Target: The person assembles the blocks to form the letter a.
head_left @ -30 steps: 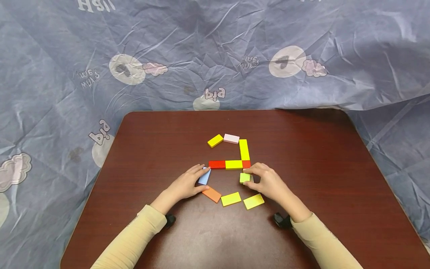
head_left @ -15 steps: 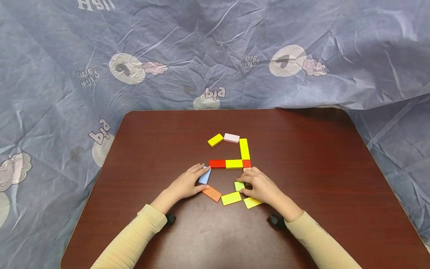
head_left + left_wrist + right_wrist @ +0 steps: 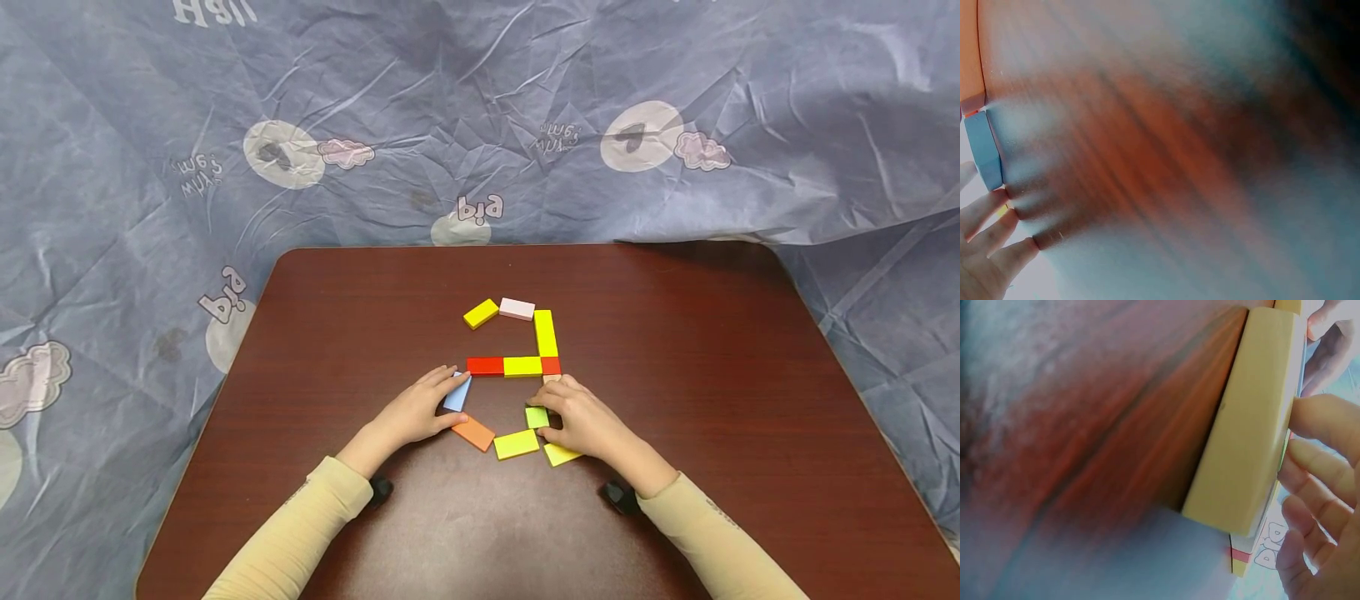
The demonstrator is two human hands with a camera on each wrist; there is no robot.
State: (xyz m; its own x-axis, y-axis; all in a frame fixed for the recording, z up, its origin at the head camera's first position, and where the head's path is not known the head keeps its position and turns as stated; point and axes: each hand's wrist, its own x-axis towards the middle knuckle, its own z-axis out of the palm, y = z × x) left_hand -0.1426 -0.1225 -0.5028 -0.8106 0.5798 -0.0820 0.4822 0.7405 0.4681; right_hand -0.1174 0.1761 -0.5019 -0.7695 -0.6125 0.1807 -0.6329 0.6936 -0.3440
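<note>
My left hand [image 3: 411, 412] lies at the left of the block outline, its fingertips at the top of the blue block [image 3: 457, 393] and its thumb at the orange block [image 3: 474, 433]. Its fingers look fairly straight in the left wrist view. On the right side, my right hand [image 3: 588, 417] holds a small lime-green block [image 3: 536, 417] between thumb and index finger, just above the yellow blocks. One yellow block [image 3: 516, 444] lies below it; another yellow block [image 3: 1241, 419], partly under the hand in the head view, is large in the right wrist view.
A red block [image 3: 485, 367], a yellow block [image 3: 522, 367] and a small red block [image 3: 551, 366] form a row. Above it stand a long yellow block [image 3: 546, 333], a pale pink block [image 3: 517, 309] and a tilted yellow block [image 3: 481, 314]. All lie on the brown table [image 3: 675, 333].
My right hand has moved down and slightly left with the green block, toward the lower yellow blocks, and partly covers the right one. My left hand stays where it was.
</note>
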